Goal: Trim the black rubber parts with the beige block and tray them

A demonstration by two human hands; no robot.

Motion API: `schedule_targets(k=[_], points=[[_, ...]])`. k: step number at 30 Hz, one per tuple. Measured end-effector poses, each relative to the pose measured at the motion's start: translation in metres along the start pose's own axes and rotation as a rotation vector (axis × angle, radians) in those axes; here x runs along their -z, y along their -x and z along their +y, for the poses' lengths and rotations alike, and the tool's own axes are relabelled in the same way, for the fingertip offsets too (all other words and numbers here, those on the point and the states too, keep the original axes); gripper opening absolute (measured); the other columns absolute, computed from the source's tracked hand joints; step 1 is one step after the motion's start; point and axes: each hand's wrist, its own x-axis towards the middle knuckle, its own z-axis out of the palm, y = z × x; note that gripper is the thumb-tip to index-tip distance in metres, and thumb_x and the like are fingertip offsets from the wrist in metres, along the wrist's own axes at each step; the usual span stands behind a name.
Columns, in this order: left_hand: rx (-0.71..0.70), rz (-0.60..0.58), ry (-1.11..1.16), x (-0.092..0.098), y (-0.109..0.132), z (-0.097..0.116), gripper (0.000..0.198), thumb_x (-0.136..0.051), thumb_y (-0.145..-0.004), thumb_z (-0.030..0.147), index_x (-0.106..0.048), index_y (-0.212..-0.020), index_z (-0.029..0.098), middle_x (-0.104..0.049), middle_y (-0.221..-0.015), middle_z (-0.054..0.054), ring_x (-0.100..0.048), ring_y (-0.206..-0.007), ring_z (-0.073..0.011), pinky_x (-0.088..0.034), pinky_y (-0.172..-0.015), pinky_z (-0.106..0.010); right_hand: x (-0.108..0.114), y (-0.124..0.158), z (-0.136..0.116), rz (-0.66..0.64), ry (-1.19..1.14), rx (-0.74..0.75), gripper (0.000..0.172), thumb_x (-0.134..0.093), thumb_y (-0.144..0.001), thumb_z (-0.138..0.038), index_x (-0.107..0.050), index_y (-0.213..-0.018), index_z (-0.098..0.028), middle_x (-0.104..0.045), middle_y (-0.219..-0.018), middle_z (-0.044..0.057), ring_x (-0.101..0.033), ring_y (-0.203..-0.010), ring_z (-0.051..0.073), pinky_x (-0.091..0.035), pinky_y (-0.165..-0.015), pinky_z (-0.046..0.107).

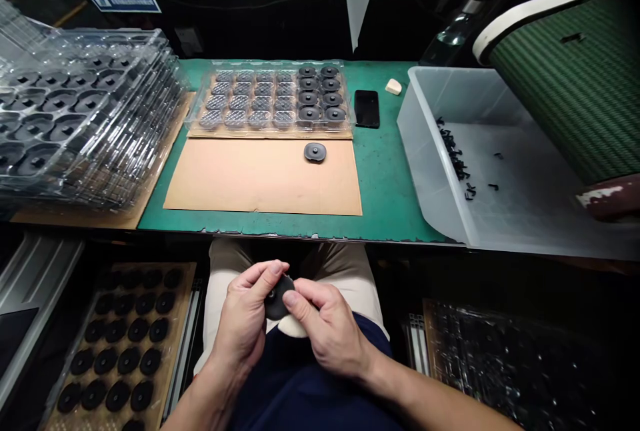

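Note:
Above my lap, my left hand (245, 318) pinches a black oval plastic part (276, 303) with a small raised centre. My right hand (327, 324) is closed at the part's other side, its thumb on the edge. Under the right fingers shows an off-white pad-like piece (293, 328), partly hidden by the hand. A similar black part (315, 152) lies by itself on the cardboard sheet (240, 178). Behind it is a clear blister tray (273, 126), with black parts in the right-hand columns and bare pockets to the left.
Stacked trays of black parts (100, 124) stand at left. A black phone (367, 109) and white lump (393, 86) lie on the green table (385, 171). At right, a translucent bin (425, 144) holds small black bits, below a green conveyor belt (575, 71). More trays (120, 344) sit below.

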Motion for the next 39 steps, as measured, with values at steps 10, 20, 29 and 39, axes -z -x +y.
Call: schedule_targets(k=[10, 20, 29, 39], points=[[0.054, -0.202, 0.181, 0.002, 0.011, -0.009, 0.058, -0.076, -0.088, 0.035, -0.064, -0.143, 0.022, -0.077, -0.118, -0.011, -0.067, -0.120, -0.0255, -0.048, -0.109, -0.034, 0.007, -0.005, 0.009, 0.139, -0.187, -0.098, 0.049, -0.053, -0.108, -0.056, -0.052, -0.078, -0.016, -0.041, -0.071, -0.002, -0.033, -0.064, 0.012, -0.029, -0.057, 0.026], [-0.118, 0.022, -0.106, -0.003, 0.003, -0.007, 0.038, -0.093, -0.070, 0.036, -0.075, -0.099, 0.019, -0.073, -0.079, 0.000, -0.066, -0.070, -0.0118, -0.052, -0.066, -0.019, 0.000, -0.001, 0.004, -0.038, -0.047, -0.007, 0.053, -0.047, -0.110, -0.054, -0.047, -0.073, -0.017, -0.039, -0.070, -0.003, -0.034, -0.065, 0.011, -0.029, -0.059, 0.026], [0.122, -0.099, 0.081, 0.014, -0.005, 0.012, 0.037, -0.071, -0.092, 0.046, -0.078, -0.103, 0.012, -0.077, -0.094, -0.011, -0.068, -0.077, -0.0169, -0.057, -0.066, -0.026, 0.022, -0.008, 0.011, -0.056, -0.242, -0.226, 0.058, -0.056, -0.102, -0.069, -0.051, -0.077, -0.017, -0.044, -0.066, -0.003, -0.034, -0.058, 0.010, -0.026, -0.052, 0.024], [-0.115, -0.100, -0.423, 0.027, 0.000, 0.024, 0.025, -0.082, -0.084, 0.039, -0.076, -0.099, 0.019, -0.076, -0.083, -0.004, -0.068, -0.059, -0.0137, -0.056, -0.059, -0.024, 0.035, -0.019, 0.013, -0.061, -0.127, -0.207, 0.061, -0.049, -0.105, -0.069, -0.064, -0.083, -0.014, -0.052, -0.069, -0.001, -0.043, -0.061, 0.011, -0.033, -0.054, 0.021]])
